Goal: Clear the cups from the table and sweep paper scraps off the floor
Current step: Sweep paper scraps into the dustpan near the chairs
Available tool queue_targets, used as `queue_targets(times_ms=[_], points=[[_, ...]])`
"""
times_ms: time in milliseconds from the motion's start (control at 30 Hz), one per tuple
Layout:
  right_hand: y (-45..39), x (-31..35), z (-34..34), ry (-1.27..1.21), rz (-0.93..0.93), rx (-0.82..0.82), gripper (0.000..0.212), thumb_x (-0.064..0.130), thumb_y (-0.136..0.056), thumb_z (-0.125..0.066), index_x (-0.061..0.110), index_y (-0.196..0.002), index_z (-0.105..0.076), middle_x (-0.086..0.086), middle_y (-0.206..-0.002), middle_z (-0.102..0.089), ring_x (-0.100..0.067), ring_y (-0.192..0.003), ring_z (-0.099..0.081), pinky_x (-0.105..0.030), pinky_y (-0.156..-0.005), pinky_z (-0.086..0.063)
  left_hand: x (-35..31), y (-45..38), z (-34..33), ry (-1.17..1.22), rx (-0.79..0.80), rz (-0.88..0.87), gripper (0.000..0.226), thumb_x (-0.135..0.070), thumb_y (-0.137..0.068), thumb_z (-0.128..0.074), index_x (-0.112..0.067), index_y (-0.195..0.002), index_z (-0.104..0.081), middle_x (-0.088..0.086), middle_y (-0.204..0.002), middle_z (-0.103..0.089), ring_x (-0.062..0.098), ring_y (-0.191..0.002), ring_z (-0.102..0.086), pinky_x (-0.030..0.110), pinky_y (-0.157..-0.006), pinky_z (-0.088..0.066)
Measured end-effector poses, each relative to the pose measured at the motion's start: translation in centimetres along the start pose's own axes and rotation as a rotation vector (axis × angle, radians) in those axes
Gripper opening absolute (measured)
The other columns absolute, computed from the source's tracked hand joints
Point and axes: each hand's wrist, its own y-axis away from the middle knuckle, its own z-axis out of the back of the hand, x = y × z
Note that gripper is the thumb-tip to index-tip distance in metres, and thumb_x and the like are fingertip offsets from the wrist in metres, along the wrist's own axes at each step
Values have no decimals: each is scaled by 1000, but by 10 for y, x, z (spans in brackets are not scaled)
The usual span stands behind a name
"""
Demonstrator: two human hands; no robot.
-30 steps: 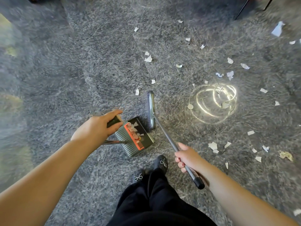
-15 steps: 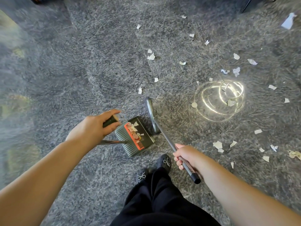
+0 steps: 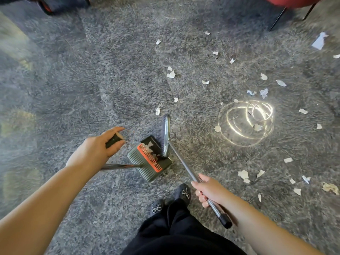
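A dark green dustpan (image 3: 147, 166) with an orange comb edge rests on the grey carpet and holds a few white paper scraps (image 3: 150, 145). My left hand (image 3: 97, 150) grips the black top of its long handle. My right hand (image 3: 207, 190) grips the metal handle of the broom, near its black end cap. The broom head (image 3: 166, 137) lies at the pan's open mouth, its near end over the pan. Several white paper scraps (image 3: 171, 74) lie scattered on the carpet ahead and to the right. No cups or table are in view.
A bright ring-shaped light reflection (image 3: 246, 122) falls on the carpet at right. Thin black legs of a red chair (image 3: 277, 19) stand at the top right. A dark object (image 3: 60, 4) sits at the top left. My feet in dark shoes (image 3: 182, 194) are just below the pan.
The broom head has swept back toward me, from the carpet beyond the pan to the pan's mouth. My left hand and the dustpan have stayed put.
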Motion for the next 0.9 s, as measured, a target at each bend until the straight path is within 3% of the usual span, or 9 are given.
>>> queue_targets(times_ms=[100,267,433,533,733,900], points=[[0,20,9,0,28,-32,43,7,-99,-44,12,-140,-33,-1,-56,-36,-9,-38,-33,-20,-36,-30,-1,-8,13,54,-53,19,40,-58,-89,-55,-61,-128,-45,-12,-83,-64,12,-46,-56,24,-42,-43],[-4,70,29,22,82,-108,57,2,-97,-46,15,-148,-26,-3,-59,-39,-8,-37,-35,-20,-35,-32,-7,-38,42,84,-120,-7,40,-56,-90,-55,-58,-129,-46,-18,-88,-61,13,-49,-57,24,-45,-42],[-21,121,33,-3,82,-160,40,1,-95,-46,11,-133,-42,-2,-54,-41,-9,-37,-35,-19,-36,-30,-3,-90,65,107,-154,-59,41,-52,-90,-60,-55,-129,-49,-28,-87,-57,2,-62,-58,21,-52,-42],[-35,155,26,-7,73,-215,35,-1,-95,-45,7,-130,-44,-4,-55,-40,-10,-36,-34,-19,-35,-30,5,-132,82,133,-138,-82,39,-54,-89,-61,-56,-126,-50,-25,-87,-58,0,-63,-58,17,-54,-41],[-55,205,17,-58,39,-297,44,-2,-97,-42,5,-140,-33,-8,-58,-40,-12,-37,-35,-20,-35,-29,21,-206,102,115,-62,-111,36,-52,-90,-61,-53,-125,-53,-23,-84,-59,1,-63,-57,17,-55,-39],[-73,231,17,-145,18,-329,37,-5,-95,-38,1,-131,-40,-7,-53,-36,-11,-33,-31,-16,-35,-26,12,-258,116,87,-31,-142,41,-51,-91,-60,-48,-131,-52,-20,-88,-59,-1,-67,-56,16,-55,-41]])
